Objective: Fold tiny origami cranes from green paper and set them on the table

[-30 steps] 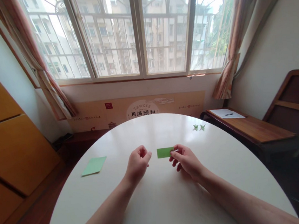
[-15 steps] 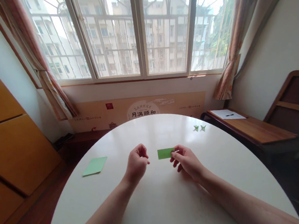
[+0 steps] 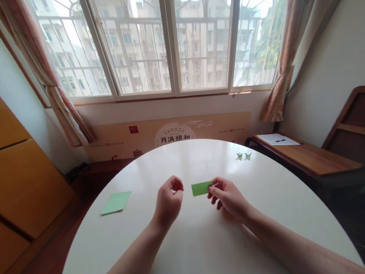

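While a round white table (image 3: 193, 248) spreads beneath the left hand (image 3: 168, 202) and the right hand (image 3: 228, 194), the left has its fingers curled toward the thumb, though whether the tips meet cannot be told. Well to the left of the left hand lies light green paper (image 3: 116, 203); the right hand's thumb and fingers are clamped on one end of a green paper rectangle (image 3: 200, 189), which projects toward the left hand without touching it; and beyond the right hand, slightly to its right, rest two small folded green figures (image 3: 239, 157).

Passage between the hands (image 3: 168, 202) (image 3: 229, 196); held green paper (image 3: 200, 189) narrows it.
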`<action>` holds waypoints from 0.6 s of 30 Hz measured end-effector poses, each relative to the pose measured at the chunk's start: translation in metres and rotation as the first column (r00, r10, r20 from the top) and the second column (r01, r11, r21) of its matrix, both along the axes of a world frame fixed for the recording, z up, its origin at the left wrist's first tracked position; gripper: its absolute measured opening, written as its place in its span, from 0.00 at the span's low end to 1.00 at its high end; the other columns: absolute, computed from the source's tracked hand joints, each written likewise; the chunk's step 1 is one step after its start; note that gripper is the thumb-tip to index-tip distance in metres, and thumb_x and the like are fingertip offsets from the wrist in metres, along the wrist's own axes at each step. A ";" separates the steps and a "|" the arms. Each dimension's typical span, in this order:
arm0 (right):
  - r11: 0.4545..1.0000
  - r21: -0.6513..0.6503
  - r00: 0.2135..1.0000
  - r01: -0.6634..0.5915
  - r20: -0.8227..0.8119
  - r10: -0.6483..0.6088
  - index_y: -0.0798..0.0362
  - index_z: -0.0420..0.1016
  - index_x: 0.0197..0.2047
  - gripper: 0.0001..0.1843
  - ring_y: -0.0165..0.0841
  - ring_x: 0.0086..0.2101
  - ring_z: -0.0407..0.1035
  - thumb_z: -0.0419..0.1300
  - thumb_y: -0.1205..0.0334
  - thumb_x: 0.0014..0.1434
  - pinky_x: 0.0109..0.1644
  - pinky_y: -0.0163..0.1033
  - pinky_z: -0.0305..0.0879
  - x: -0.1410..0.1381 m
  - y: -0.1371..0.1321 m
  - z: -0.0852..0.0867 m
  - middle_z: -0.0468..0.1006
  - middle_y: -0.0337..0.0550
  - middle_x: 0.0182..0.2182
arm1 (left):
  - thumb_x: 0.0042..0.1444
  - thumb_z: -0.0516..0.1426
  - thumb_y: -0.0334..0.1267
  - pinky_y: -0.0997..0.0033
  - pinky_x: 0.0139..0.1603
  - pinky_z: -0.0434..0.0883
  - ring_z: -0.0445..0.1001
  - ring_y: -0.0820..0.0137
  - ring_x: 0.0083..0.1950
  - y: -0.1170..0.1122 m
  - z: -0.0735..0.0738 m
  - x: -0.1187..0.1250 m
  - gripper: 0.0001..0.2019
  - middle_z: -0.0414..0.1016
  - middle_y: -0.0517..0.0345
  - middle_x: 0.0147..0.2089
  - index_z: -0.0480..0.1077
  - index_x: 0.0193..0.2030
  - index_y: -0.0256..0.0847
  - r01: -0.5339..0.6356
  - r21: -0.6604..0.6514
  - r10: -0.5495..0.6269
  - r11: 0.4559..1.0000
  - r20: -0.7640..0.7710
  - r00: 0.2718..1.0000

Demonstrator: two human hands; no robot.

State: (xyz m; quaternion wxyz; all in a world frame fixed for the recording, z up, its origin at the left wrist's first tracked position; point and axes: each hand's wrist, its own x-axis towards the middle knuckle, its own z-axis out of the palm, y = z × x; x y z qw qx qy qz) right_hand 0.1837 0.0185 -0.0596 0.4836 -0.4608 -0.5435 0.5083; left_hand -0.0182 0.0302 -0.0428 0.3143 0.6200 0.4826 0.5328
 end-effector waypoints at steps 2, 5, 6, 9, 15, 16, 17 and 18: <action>1.000 0.013 1.000 -0.016 0.006 0.016 0.53 0.69 0.35 0.09 0.29 0.22 0.68 0.60 0.56 0.54 0.19 0.30 0.60 0.000 -0.001 0.000 0.76 0.39 0.25 | 0.45 0.54 0.31 0.72 0.29 0.68 0.70 0.67 0.34 0.001 -0.001 0.000 0.08 0.73 0.56 0.32 0.72 0.33 0.39 0.016 -0.035 -0.017 0.999 -0.031 0.999; 0.999 0.024 0.999 -0.041 0.008 0.041 0.53 0.70 0.35 0.09 0.29 0.22 0.68 0.60 0.56 0.56 0.19 0.30 0.60 -0.001 -0.002 0.000 0.77 0.39 0.25 | 0.53 0.57 0.40 0.71 0.27 0.70 0.73 0.64 0.35 -0.002 0.002 0.004 0.12 0.77 0.51 0.36 0.76 0.41 0.37 0.092 -0.117 -0.100 0.989 -0.067 0.993; 0.999 0.026 0.999 -0.048 0.007 0.048 0.53 0.70 0.35 0.10 0.29 0.22 0.68 0.60 0.55 0.56 0.19 0.30 0.61 -0.001 -0.003 0.000 0.77 0.39 0.25 | 0.54 0.57 0.42 0.71 0.26 0.70 0.74 0.65 0.33 -0.004 0.004 0.006 0.13 0.77 0.52 0.34 0.77 0.41 0.36 0.121 -0.146 -0.133 0.982 -0.074 0.988; 0.997 0.027 0.998 -0.068 0.006 0.068 0.53 0.71 0.35 0.10 0.29 0.22 0.69 0.61 0.55 0.56 0.19 0.30 0.61 -0.001 -0.005 0.002 0.77 0.39 0.25 | 0.54 0.58 0.45 0.72 0.23 0.69 0.72 0.67 0.27 -0.008 0.008 0.011 0.14 0.74 0.55 0.26 0.77 0.36 0.35 0.192 -0.220 -0.214 0.956 -0.078 0.974; 0.994 0.046 0.995 -0.099 -0.003 0.099 0.54 0.71 0.35 0.10 0.29 0.22 0.69 0.61 0.55 0.57 0.19 0.30 0.61 -0.003 -0.006 0.002 0.76 0.39 0.24 | 0.53 0.57 0.44 0.74 0.21 0.67 0.69 0.71 0.22 -0.012 0.011 0.014 0.13 0.70 0.58 0.21 0.75 0.28 0.35 0.240 -0.306 -0.270 0.921 -0.057 0.961; 0.993 0.053 0.995 -0.104 -0.004 0.104 0.54 0.71 0.35 0.10 0.29 0.22 0.69 0.60 0.55 0.58 0.19 0.30 0.61 -0.003 -0.006 0.002 0.76 0.39 0.24 | 0.53 0.56 0.44 0.75 0.21 0.67 0.70 0.71 0.23 -0.012 0.012 0.014 0.14 0.70 0.58 0.21 0.75 0.28 0.35 0.247 -0.315 -0.276 0.916 -0.051 0.960; 0.992 0.059 0.994 -0.110 -0.004 0.110 0.53 0.71 0.35 0.10 0.29 0.21 0.69 0.60 0.54 0.58 0.19 0.30 0.61 -0.004 -0.006 0.001 0.76 0.38 0.23 | 0.53 0.57 0.45 0.75 0.21 0.67 0.70 0.71 0.23 -0.013 0.013 0.014 0.14 0.70 0.57 0.22 0.75 0.27 0.35 0.254 -0.324 -0.283 0.911 -0.045 0.958; 0.991 0.066 0.993 -0.117 -0.003 0.117 0.53 0.71 0.34 0.11 0.29 0.21 0.69 0.60 0.54 0.58 0.18 0.30 0.61 -0.004 -0.006 0.001 0.76 0.38 0.23 | 0.53 0.57 0.45 0.75 0.21 0.67 0.70 0.71 0.23 -0.014 0.013 0.015 0.14 0.71 0.57 0.22 0.74 0.27 0.35 0.261 -0.332 -0.290 0.906 -0.039 0.956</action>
